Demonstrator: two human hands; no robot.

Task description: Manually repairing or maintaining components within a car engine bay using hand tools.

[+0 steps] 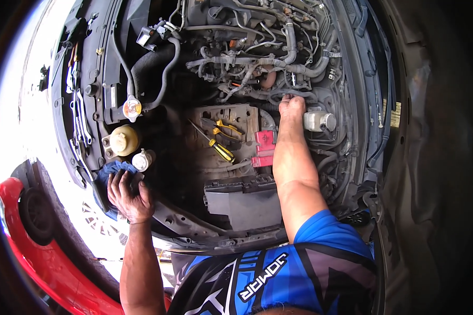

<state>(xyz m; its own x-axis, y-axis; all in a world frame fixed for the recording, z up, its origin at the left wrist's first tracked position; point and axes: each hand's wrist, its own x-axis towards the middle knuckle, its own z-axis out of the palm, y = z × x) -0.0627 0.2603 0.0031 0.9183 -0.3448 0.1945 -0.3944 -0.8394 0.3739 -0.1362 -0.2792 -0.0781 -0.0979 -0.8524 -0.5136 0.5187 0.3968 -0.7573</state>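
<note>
Low on the left of the frame, had the left hand (130, 197) on a blue cloth (115, 167), with fingers a bit apart. Up right of the middle, had the right hand (292, 105), with fingers bunched, by a dark hose (307, 95); could not tell if gripping it. Saw a yellow screwdriver (222, 150) near the middle.

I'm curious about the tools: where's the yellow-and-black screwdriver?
In the head view, the screwdriver lies just left of centre on the tray, beside the yellow-handled pliers and left of the red cover.
</note>
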